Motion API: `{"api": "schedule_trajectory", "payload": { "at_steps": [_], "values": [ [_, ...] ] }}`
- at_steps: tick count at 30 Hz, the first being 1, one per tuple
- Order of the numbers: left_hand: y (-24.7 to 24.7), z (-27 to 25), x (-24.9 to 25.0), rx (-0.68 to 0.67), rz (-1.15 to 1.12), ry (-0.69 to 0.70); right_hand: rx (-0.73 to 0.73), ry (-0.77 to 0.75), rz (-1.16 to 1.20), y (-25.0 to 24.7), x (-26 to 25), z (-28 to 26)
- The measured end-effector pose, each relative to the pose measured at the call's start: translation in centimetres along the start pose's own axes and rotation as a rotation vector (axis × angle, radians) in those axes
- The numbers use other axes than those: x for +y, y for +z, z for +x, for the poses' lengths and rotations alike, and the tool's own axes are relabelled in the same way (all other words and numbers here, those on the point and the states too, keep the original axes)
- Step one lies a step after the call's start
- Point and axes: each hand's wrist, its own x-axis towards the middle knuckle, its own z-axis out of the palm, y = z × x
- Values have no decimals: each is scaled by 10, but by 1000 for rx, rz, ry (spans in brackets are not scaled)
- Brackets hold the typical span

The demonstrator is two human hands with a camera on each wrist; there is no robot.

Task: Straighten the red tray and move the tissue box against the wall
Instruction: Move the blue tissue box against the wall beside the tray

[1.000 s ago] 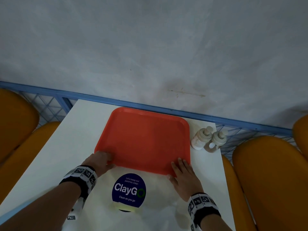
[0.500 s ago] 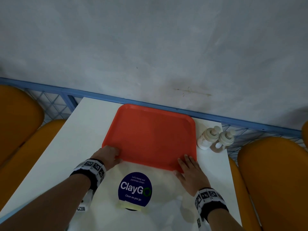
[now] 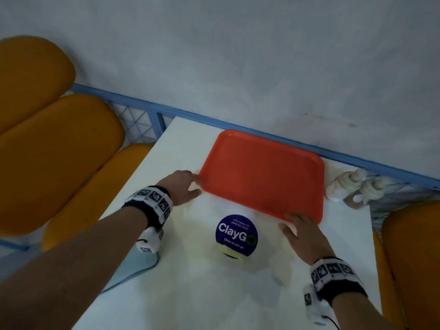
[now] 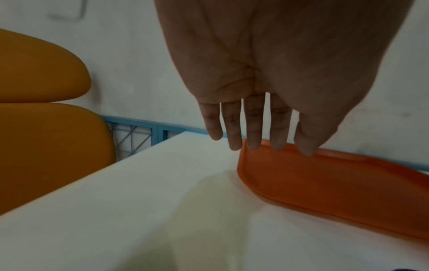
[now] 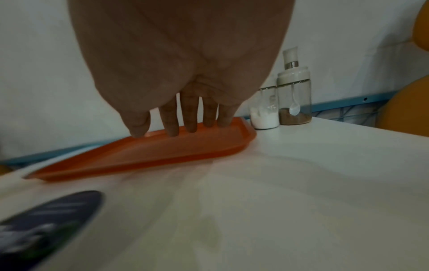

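The red tray (image 3: 262, 173) lies mid-frame on the table (image 3: 166, 282), far edge along the blue rail. Left hand (image 3: 182, 184) spread at its left corner, right hand (image 3: 301, 231) flat at lower right; no tissue box visible.

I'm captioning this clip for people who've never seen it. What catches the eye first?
The red tray on the white table, close to the blue rail under the wall, with a hand at each near corner: left hand, right hand. Next, the round ClayGo sticker in front of it and two jars to its right.
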Motion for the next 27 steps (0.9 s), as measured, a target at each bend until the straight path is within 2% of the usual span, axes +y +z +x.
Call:
{"api": "schedule_trajectory", "payload": {
  "at_steps": [2,8,12,16,21,25,27],
  "values": [
    [-9,-30,-16,16,-10,-13,31,-36,56,4,-30,-17],
    [-3,-135,-87,128,-130,-45,-22,-135,207,42,-142,-65],
    [8,-198,-143,82,-227,-137,-68,-170,337,87,-222,-91],
    [27,-248,-191,18,-288,-162,-161,-86,536,145,-283,-105],
    [75,-279,-221,-49,-430,-62,-170,10,705,186,-321,-117],
    [94,-276,-216,82,-638,-66,-74,86,755,187,-337,-121],
    [95,-271,-212,102,-669,-48,-30,97,755,183,-342,-119]
  ]
}}
